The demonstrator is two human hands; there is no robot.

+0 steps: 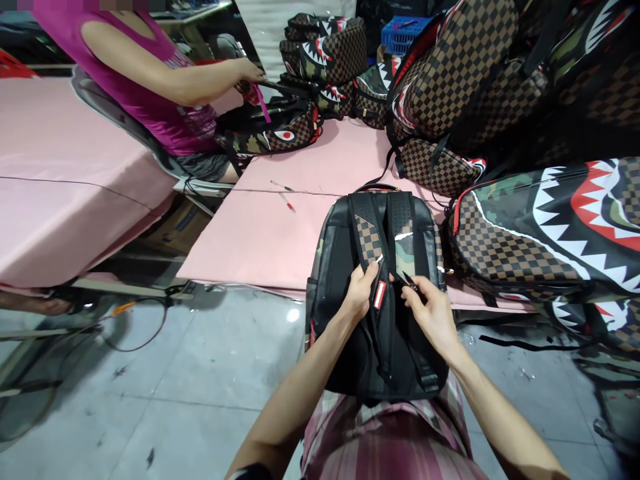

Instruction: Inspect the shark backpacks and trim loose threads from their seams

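A black backpack (345, 347) with checkered and camouflage patches rests back side up on my lap, its top end on the pink table. My left hand (361, 291) is closed on the edge of its left shoulder strap (371, 240), just above a red and white label (380, 295). In my right hand (429, 308) is a small dark pointed tool (409, 279), its tip close to the right strap (404, 243). Fingers cover most of this tool, so its exact kind cannot be made out.
Two pens (287, 203) lie on the pink table (235, 233). Several checkered shark-print backpacks (525, 247) are piled at right and more (325, 53) at the back, near a blue crate (403, 35). Across the table, a person in a magenta top (145, 87) handles another backpack (270, 133).
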